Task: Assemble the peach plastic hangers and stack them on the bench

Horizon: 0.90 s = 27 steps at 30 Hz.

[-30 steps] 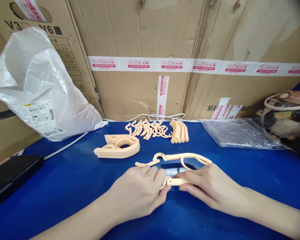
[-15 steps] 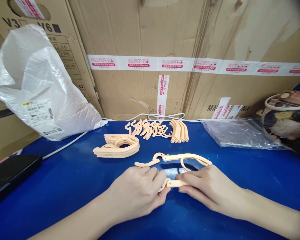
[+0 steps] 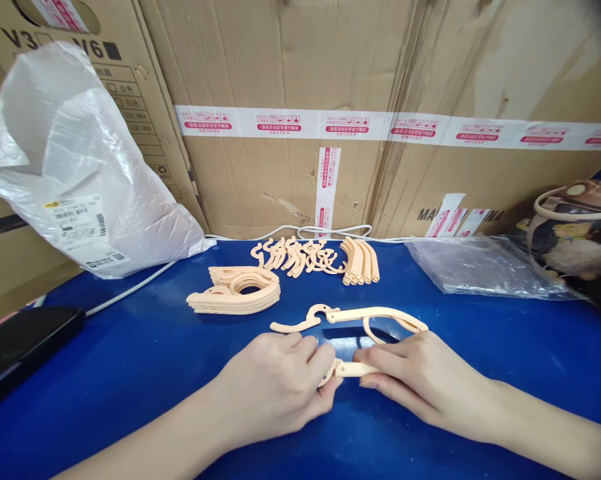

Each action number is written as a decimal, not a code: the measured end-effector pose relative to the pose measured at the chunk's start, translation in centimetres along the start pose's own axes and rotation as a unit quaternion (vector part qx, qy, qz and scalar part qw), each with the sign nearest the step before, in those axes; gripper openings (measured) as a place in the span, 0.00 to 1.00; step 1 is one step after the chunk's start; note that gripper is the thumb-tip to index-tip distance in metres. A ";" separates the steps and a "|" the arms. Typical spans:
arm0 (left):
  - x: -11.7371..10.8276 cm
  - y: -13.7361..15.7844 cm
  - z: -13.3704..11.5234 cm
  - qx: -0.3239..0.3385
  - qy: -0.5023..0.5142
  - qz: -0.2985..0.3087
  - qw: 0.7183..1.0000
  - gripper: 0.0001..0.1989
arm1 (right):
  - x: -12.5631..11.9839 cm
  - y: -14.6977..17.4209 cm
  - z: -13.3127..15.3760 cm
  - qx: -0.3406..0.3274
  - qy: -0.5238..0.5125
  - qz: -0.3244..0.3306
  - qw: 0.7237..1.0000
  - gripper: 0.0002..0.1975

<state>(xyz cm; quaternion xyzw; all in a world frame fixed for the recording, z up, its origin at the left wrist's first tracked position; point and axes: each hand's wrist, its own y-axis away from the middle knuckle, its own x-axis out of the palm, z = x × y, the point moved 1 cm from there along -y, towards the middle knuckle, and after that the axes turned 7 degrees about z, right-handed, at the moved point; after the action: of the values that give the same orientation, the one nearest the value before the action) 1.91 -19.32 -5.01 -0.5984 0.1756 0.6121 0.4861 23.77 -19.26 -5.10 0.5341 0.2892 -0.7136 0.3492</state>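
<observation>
My left hand (image 3: pixel 280 383) is closed in a pinch on a beige plastic hanger hook piece (image 3: pixel 327 375), mostly hidden by the fingers. Between thumb and fingers, my right hand (image 3: pixel 420 373) grips a beige hanger arm (image 3: pixel 353 369), whose holed end meets the hook piece at the left fingertips. Whether the two are joined I cannot tell. Just beyond my hands lie a loose hook piece (image 3: pixel 296 327), a long hanger arm (image 3: pixel 373 313) touching its end, and a thin curved piece (image 3: pixel 373 332) partly behind my right hand.
Behind sit a stack of folded hangers (image 3: pixel 235 307), a pile of hook pieces (image 3: pixel 295 259) and a bundle of arms (image 3: pixel 360 261). A clear plastic bag (image 3: pixel 480 267), white mailer bag (image 3: pixel 90 173), black phone-like device (image 3: pixel 25 353), white cable (image 3: pixel 130 293) and cardboard boxes (image 3: pixel 280 187) surround the blue tabletop (image 3: pixel 145 360).
</observation>
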 end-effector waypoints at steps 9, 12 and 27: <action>-0.1 0.1 0.1 0.009 0.000 -0.017 1.000 0.12 | 0.0 0.0 0.1 -0.007 0.020 -0.008 1.000 0.12; -0.1 0.0 0.0 0.009 -0.001 -0.011 1.000 0.12 | 0.0 -0.1 0.1 -0.005 0.009 -0.001 1.000 0.13; -0.1 0.0 0.2 0.012 0.176 0.113 0.978 0.06 | 0.1 -0.3 0.2 -0.046 0.086 -0.032 0.995 0.15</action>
<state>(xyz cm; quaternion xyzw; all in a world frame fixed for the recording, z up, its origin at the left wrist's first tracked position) 1.77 -19.21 -4.88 -0.6674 0.3322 0.5457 0.3826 23.43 -19.28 -5.16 0.5674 0.3678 -0.6616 0.3242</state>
